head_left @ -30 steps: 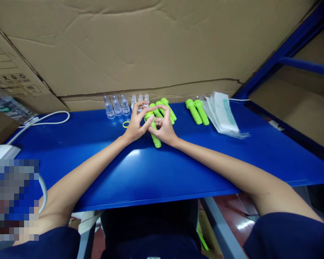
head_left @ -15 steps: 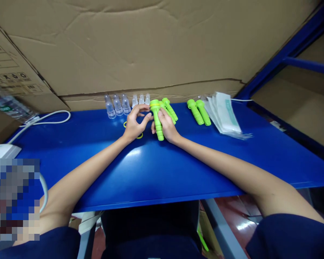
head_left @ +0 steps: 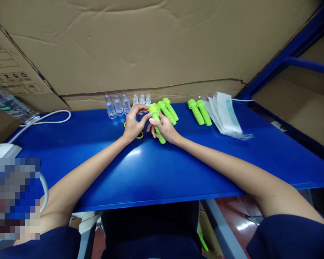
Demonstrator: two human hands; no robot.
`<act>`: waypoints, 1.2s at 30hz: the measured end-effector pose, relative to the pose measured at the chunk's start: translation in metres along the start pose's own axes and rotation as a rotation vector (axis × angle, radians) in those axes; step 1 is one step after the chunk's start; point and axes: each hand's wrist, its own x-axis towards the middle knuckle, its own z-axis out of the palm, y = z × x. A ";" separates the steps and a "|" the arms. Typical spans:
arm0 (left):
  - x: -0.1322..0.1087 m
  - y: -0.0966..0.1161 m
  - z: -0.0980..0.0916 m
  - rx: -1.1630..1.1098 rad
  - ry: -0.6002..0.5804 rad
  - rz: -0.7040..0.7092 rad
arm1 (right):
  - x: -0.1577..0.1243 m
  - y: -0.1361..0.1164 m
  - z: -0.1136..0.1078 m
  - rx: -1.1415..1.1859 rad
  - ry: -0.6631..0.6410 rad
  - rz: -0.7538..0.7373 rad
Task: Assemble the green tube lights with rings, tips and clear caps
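My right hand (head_left: 166,130) grips a lime-green plastic tube (head_left: 157,122), tilted with its wide head up and away from me. My left hand (head_left: 133,124) pinches at that head, where a thin yellow ring sits around it. Two more yellow rings (head_left: 139,135) lie on the blue table (head_left: 162,169) under my left hand. Two green tubes (head_left: 167,109) lie just behind my hands. Another pair of green tubes (head_left: 199,112) lies further right.
Several small clear vials (head_left: 118,105) stand in a row at the table's back edge. A stack of white sealed pouches (head_left: 224,114) lies at the right. A white cable (head_left: 47,118) and a white device (head_left: 1,149) are at the left. Cardboard walls rise behind.
My right hand lifted the green tube from flat on the table to tilted, then lowered it slightly. My left hand shifted from the tube's body to pinching its head.
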 end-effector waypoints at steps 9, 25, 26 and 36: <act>0.002 0.000 -0.003 0.055 -0.035 0.043 | 0.000 0.002 0.000 -0.083 0.033 0.028; 0.003 -0.003 -0.005 0.044 -0.048 0.056 | 0.000 0.004 -0.001 -0.111 0.032 0.042; 0.003 -0.002 -0.005 0.042 -0.047 0.053 | 0.000 0.004 -0.002 -0.116 0.029 0.039; -0.005 0.003 0.005 0.060 -0.089 0.129 | -0.001 0.003 -0.002 -0.152 0.056 -0.043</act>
